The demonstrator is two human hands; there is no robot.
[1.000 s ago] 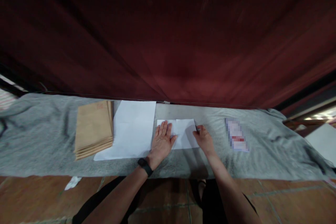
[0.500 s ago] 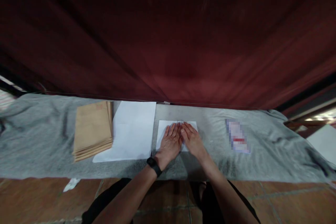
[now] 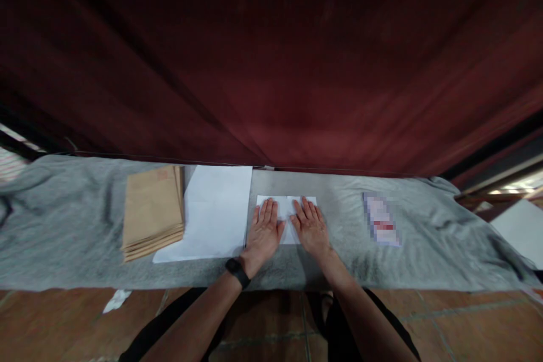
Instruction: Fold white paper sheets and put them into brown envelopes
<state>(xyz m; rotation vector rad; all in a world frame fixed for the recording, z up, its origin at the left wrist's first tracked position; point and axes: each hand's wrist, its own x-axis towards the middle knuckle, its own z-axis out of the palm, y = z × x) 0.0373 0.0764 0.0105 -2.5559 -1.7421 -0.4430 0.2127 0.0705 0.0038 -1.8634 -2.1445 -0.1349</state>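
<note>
Left hand (image 3: 263, 232) and right hand (image 3: 313, 233) palm-down on white paper (image 3: 289, 234)

1. There's a grey cloth (image 3: 72, 226), rumpled towards both ends.
2. Brown envelopes (image 3: 153, 203) stacked over by its left end.
3. A blurred, pale purple slip (image 3: 380, 215) with a red bar, between the cloth's middle and right end.
4. A dark red surface (image 3: 280, 85) before us, along its far edge.
5. Orange-brown floor tiles (image 3: 258, 322), a white scrap (image 3: 116, 301) on them just off the near edge.
</note>
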